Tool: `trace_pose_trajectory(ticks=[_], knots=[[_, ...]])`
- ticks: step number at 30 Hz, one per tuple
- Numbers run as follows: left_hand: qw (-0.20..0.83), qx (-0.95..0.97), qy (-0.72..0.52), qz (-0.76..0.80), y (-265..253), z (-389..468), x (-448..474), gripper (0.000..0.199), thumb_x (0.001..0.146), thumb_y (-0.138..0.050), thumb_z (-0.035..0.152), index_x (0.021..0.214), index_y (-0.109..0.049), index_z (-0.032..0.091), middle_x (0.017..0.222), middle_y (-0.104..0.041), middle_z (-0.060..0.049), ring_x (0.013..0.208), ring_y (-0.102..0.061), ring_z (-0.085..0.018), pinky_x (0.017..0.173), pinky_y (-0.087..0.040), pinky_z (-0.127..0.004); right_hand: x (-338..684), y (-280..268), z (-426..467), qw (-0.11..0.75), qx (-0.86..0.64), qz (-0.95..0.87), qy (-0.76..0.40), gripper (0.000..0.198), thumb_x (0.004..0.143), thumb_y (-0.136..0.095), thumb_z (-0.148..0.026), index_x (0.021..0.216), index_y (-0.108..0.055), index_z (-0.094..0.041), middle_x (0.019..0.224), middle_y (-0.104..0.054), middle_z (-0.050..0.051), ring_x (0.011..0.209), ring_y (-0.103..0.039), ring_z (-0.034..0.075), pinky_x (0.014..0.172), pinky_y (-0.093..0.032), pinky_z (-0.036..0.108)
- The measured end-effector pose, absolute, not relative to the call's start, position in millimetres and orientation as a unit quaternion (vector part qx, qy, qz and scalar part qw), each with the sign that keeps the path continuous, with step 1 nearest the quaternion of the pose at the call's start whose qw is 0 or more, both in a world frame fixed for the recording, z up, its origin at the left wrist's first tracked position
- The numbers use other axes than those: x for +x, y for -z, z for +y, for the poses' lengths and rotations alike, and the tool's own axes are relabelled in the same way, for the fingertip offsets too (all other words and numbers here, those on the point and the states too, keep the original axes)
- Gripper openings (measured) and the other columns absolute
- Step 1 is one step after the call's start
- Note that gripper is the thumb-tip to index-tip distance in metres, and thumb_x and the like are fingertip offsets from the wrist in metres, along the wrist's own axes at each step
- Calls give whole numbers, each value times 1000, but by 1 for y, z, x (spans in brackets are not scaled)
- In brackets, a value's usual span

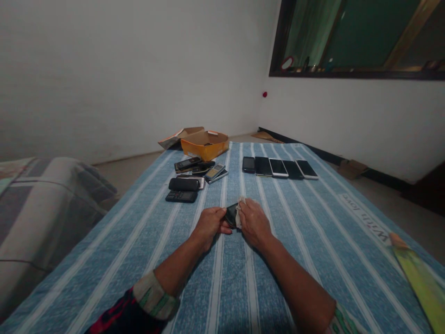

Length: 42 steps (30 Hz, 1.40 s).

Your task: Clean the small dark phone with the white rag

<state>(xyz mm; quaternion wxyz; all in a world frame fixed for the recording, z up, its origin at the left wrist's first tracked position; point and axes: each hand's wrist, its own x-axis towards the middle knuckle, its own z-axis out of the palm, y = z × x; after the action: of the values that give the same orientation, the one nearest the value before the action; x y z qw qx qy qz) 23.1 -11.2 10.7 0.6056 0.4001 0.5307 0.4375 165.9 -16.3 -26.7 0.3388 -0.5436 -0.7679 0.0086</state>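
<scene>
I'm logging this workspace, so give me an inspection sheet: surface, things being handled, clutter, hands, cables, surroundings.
Surface: blue striped cover
Things handled: dark phone, pale cloth; beyond, phone pile and row of five phones
Clutter: open orange box behind the pile; yellow-green item at right edge
Hands: left hand grips the phone; right hand holds the cloth against it
Cables: nothing seen
Surroundings: pale walls, window upper right, draped fabric left

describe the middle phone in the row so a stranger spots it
On the striped sheet, look beyond the right hand to five phones in a row. The middle phone is white-edged, between two black ones; the other white-edged one is rightmost.
</scene>
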Motion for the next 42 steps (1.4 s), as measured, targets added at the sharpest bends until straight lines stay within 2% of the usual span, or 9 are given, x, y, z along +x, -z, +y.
trace_pose_trajectory(ticks=[4, 11, 17, 23, 32, 39, 42], knots=[[608, 396, -443, 527, -12, -12, 23, 19, 80, -60, 25, 68, -64, 10, 56, -67, -6, 44, -61, -13, 43, -52, -22, 162, 30, -22, 350, -522, -778, -11, 37, 94, -40, -16, 128, -53, -11, 129, -55, 18, 123, -48, 28, 106, -39, 49], [609, 390, -466, 509, -12, -14, 24, 30, 70, -73, 39, 65, -64, 11, 51, -59, 1, 42, -53, -8, 39, -43, -17, 151, 25, -29, 336, -448, -827, -51, 40, 92, -41, -15, 131, -50, -12, 131, -52, 16, 126, -44, 26, 109, -38, 47], [614, 387, -458, 513, -15, -15, 25, 29, 69, -73, 39, 69, -66, 11, 56, -63, -2, 45, -56, -11, 42, -45, -20, 153, 26, -28, 351, -476, -805, -52, 41, 92, -42, -14, 132, -50, -14, 131, -52, 17, 127, -43, 28, 107, -37, 53], [595, 407, -465, 515, -9, -13, 23, 37, 66, -74, 48, 62, -62, 13, 49, -57, 1, 40, -50, -9, 39, -37, -19, 148, 22, -32, 327, -434, -837, -59, 39, 94, -42, -16, 131, -51, -13, 127, -54, 16, 125, -45, 26, 107, -39, 47], [604, 412, -442, 520, -7, -11, 22, 39, 63, -75, 49, 67, -62, 12, 55, -62, -2, 47, -56, -12, 48, -51, -26, 156, 20, -26, 318, -540, -777, -58, 33, 94, -42, -17, 123, -56, -13, 125, -54, 17, 121, -47, 27, 104, -39, 49], [585, 414, -451, 533, -6, -10, 23, 36, 66, -73, 46, 66, -63, 11, 52, -57, 1, 44, -52, -8, 40, -42, -18, 148, 23, -30, 314, -497, -808, -42, 37, 94, -41, -19, 129, -52, -13, 130, -53, 16, 126, -43, 27, 107, -36, 48], [587, 416, -452, 527, -6, -10, 23, 36, 67, -74, 45, 65, -62, 12, 52, -57, 1, 45, -53, -9, 43, -47, -20, 153, 19, -22, 304, -516, -799, -55, 33, 95, -40, -20, 123, -56, -12, 122, -57, 15, 118, -48, 27, 104, -40, 44]])
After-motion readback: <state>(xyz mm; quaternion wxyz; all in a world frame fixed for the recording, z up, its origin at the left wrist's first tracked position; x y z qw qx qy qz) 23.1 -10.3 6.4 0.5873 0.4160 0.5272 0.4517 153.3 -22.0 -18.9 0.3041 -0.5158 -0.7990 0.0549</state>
